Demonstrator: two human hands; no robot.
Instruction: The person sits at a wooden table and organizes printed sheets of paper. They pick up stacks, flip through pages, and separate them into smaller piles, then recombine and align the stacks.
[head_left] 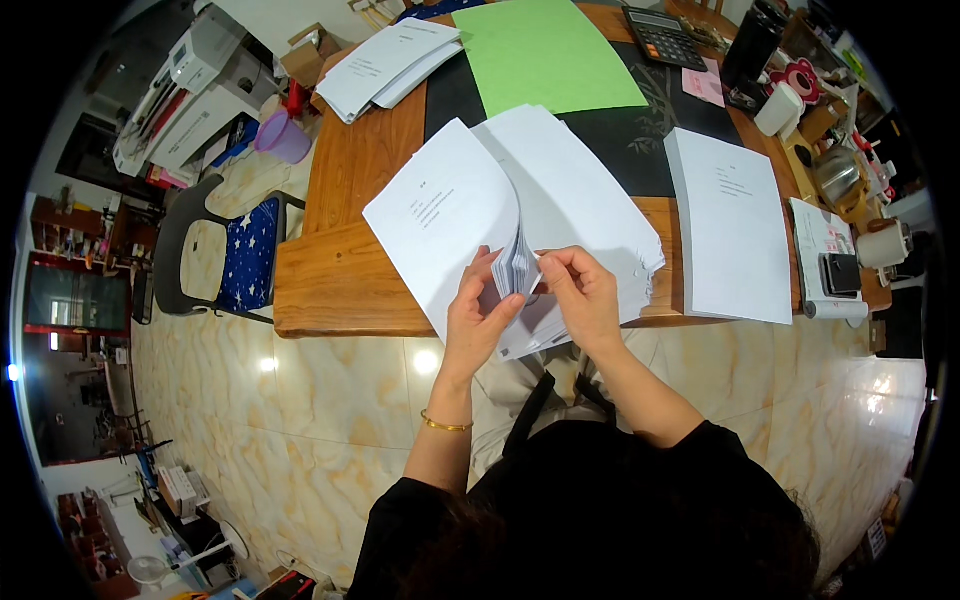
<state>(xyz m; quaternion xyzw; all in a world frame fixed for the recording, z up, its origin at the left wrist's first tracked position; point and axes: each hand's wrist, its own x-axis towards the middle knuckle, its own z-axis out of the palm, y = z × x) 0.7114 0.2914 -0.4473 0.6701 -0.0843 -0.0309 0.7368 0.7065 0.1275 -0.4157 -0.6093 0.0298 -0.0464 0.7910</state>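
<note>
A printed stack of paper (440, 195) lies at the table's front edge, its near right corner curled up into a bundle of sheets. My left hand (478, 305) grips that raised corner, thumb on top and fingers on the left side. Close by on the right, my right hand (582, 290) pinches at the edge of the same sheets with thumb and forefinger. Beneath and to the right spreads another stack of white sheets (590, 185), its near right edge uneven and ragged. A thick, neat printed stack (730, 220) rests farther right, apart from both hands.
At the back lie a green sheet (545, 55) and more printed paper (390, 65). A calculator (662, 38), a black bottle (755, 40) and a kettle (838, 172) crowd the far right. A chair with a starry blue seat (248, 255) stands left of the wooden table (340, 290).
</note>
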